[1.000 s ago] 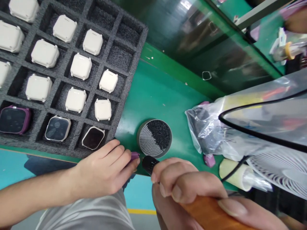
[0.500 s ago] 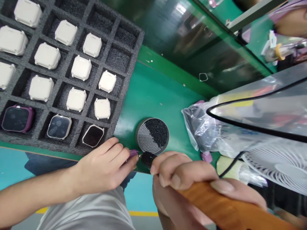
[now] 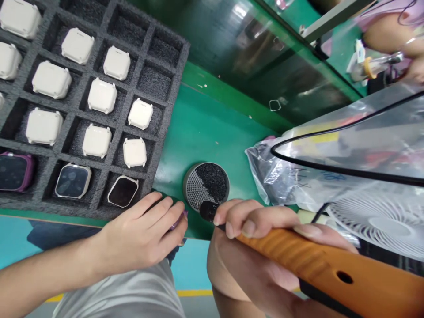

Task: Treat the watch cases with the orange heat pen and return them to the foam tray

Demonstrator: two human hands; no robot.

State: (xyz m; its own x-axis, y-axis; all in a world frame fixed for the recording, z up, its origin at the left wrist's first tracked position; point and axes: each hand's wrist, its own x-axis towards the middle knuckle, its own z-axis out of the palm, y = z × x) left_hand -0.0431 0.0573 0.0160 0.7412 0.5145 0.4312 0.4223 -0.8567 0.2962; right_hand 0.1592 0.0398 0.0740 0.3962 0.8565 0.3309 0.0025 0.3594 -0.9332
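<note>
My right hand (image 3: 261, 221) is wrapped round an orange electric screwdriver (image 3: 318, 260), whose black nose reaches the near rim of a small round dish (image 3: 195, 187). The dish shows a perforated grey plate partly covered by tiny black pieces, too small to tell apart. My left hand (image 3: 142, 234) is closed on a small purple part (image 3: 178, 221), mostly hidden by the fingers, at the bench's front edge. Beside that hand lies a black foam tray (image 3: 145, 66) with several white watch cases (image 3: 102, 95) in its compartments. A dark-screened watch (image 3: 123, 191) sits in the nearest corner compartment.
A clear plastic bag (image 3: 274, 172) lies to the right, with a black cable (image 3: 331, 165) looping over it. Behind the screwdriver stands a white fan (image 3: 387, 225). A dark glossy panel (image 3: 225, 57) runs along the back. Another person's arm (image 3: 384, 35) shows at the upper right.
My right hand has shifted the screwdriver's nose from beside the purple part up to the dish's rim. My left hand stays closed on the purple part. The view has shifted slightly.
</note>
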